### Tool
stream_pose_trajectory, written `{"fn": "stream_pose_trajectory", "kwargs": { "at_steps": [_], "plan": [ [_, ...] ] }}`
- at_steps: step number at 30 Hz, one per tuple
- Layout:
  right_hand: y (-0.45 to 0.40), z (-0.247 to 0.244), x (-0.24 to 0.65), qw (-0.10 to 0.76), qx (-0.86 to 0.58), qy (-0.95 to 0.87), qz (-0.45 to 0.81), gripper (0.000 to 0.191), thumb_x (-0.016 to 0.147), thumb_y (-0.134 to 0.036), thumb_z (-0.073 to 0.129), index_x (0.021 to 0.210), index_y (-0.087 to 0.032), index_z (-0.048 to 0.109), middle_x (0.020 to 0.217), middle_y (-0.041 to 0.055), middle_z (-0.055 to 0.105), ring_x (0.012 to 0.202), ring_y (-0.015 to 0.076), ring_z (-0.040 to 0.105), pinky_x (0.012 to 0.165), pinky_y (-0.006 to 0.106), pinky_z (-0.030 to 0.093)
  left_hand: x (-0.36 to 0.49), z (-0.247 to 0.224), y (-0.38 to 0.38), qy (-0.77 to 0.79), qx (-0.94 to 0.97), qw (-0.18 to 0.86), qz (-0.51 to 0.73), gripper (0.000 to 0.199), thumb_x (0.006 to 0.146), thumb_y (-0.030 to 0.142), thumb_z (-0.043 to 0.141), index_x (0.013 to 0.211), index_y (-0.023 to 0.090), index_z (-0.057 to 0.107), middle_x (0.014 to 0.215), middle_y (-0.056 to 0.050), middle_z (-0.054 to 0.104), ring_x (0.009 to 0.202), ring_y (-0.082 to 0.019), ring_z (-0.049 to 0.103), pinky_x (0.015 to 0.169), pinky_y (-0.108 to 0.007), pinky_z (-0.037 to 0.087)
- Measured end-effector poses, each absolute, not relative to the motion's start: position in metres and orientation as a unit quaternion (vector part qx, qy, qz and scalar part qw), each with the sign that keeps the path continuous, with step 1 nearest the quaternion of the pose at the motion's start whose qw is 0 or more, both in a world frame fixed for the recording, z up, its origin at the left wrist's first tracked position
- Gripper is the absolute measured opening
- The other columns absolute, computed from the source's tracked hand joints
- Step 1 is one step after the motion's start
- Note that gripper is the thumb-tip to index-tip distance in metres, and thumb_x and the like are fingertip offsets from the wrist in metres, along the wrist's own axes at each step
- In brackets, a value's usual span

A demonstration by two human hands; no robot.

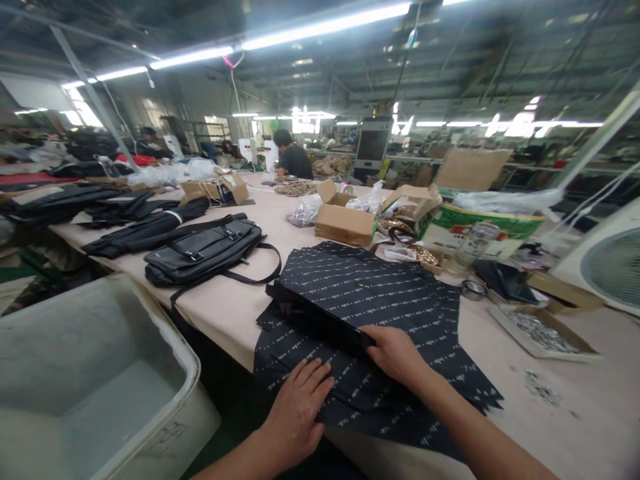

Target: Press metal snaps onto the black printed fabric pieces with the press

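Note:
Black fabric pieces [345, 273] with rows of small white print lie stacked and overlapping on the table in front of me. A dark, plain panel [320, 317] stands tilted across them, long edge up. My right hand [395, 353] grips its right end, thumb and fingers closed on it. My left hand [300, 403] rests flat on the printed fabric nearest me, its fingers stretched out. What lies beneath the panel is hidden in shadow. Left of the stack is a black bag [205, 252] with two buckles and a loose strap.
A large white bin [185, 407] stands by the table's left edge. Cardboard boxes [345, 223] and a glass jar [475, 243] are behind the fabric. On the right are a tray of small metal parts [543, 333] and a fan [613, 267]. A person [294, 160] sits farther back.

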State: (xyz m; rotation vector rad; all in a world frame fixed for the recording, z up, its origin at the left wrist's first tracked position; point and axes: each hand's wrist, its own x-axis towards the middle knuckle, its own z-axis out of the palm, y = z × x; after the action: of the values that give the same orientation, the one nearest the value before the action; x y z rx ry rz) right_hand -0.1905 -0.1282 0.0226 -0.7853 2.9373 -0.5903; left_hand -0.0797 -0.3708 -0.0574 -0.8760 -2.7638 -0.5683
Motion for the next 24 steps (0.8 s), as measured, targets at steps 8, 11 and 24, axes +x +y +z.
{"fn": "stream_pose_trajectory", "kwargs": {
  "at_steps": [8,11,24],
  "plan": [
    [-0.12,0.032,-0.184,0.015,-0.258,0.931,-0.259,0.034,0.09,-0.02,0.047,0.105,-0.027,0.076,0.094,0.0001,0.077,0.09,0.0221,0.07,0.076,0.027,0.048,-0.083,-0.064,-0.372,-0.932,-0.295,0.095,-0.186,0.08,0.064,0.003,0.05,0.142,0.02,0.05,0.155,-0.006,0.047,0.147,-0.026,0.037,0.124,-0.054,0.03],
    [-0.119,0.033,-0.163,0.003,-0.307,0.934,-0.182,0.042,0.086,-0.011,0.047,0.115,-0.026,0.073,0.101,0.0032,0.076,0.095,0.0217,0.069,0.082,0.028,0.048,-0.085,-0.059,-0.372,-0.932,-0.298,0.097,-0.183,0.079,0.063,0.001,0.05,0.14,0.017,0.053,0.153,-0.009,0.05,0.145,-0.029,0.039,0.122,-0.057,0.033],
    [-0.115,-0.02,-0.085,-0.029,-0.311,0.943,-0.116,0.064,0.072,-0.003,0.049,0.131,-0.021,0.066,0.123,0.0082,0.073,0.104,0.0265,0.066,0.089,0.04,0.053,-0.072,-0.101,-0.401,-0.939,-0.241,0.229,-0.085,0.042,0.078,0.011,0.052,0.112,0.026,0.074,0.107,-0.009,0.076,0.1,-0.033,0.069,0.092,-0.053,0.056]
  ]
}}
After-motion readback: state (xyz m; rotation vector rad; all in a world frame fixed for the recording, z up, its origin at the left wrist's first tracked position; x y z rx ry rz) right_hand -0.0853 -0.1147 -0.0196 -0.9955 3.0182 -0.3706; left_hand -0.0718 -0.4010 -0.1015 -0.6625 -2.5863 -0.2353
